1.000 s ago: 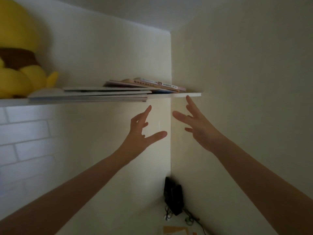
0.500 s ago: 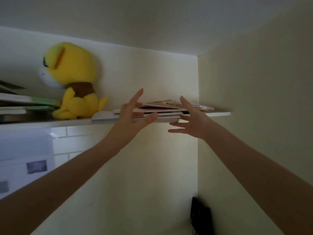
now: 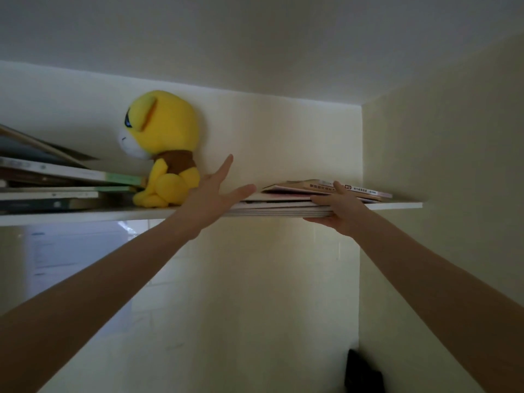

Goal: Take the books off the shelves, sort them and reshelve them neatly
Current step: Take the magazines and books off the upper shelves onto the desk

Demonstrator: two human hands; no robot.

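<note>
Nearest, two bare forearms stretched up overhead. Right hand (image 3: 340, 211) clamped on the front right corner of the flat stack of books (image 3: 283, 207), thumb on top, fingers curled beneath its front edge. Left hand (image 3: 214, 191) open and splayed at the stack's left end, gripping nothing; thumb close to the upper covers, contact impossible to tell.

Likely trouble from here:
- **Sagging stack:** pulling with only one corner pinched risks the thin lower books sagging, fanning out and slipping from the grip.
- **Loose top books:** the top books (image 3: 326, 187) lie askew and slightly tilted, so are liable to slide off sideways or backward on any tipping.
- **Poor view and hold:** working at full stretch and from below gives probably little sight of the top and a weak hold.
- **Toy at risk:** the splayed left hand is just beside the yellow plush toy (image 3: 161, 154), easy to knock off the edge with a careless sweep.

Farther left, beyond the toy, a second pile of books (image 3: 51, 188), some flat, some leaning, not yet taken down.

Under it all, the shelf (image 3: 397, 206): a thin white board mounted high, running into the right-hand corner. Pale walls, white ceiling close above, dim light. Below the shelf at left, white tile and a pale sheet (image 3: 51, 251) with faint print. Low in the corner, a dark object (image 3: 363, 370), unidentifiable.
</note>
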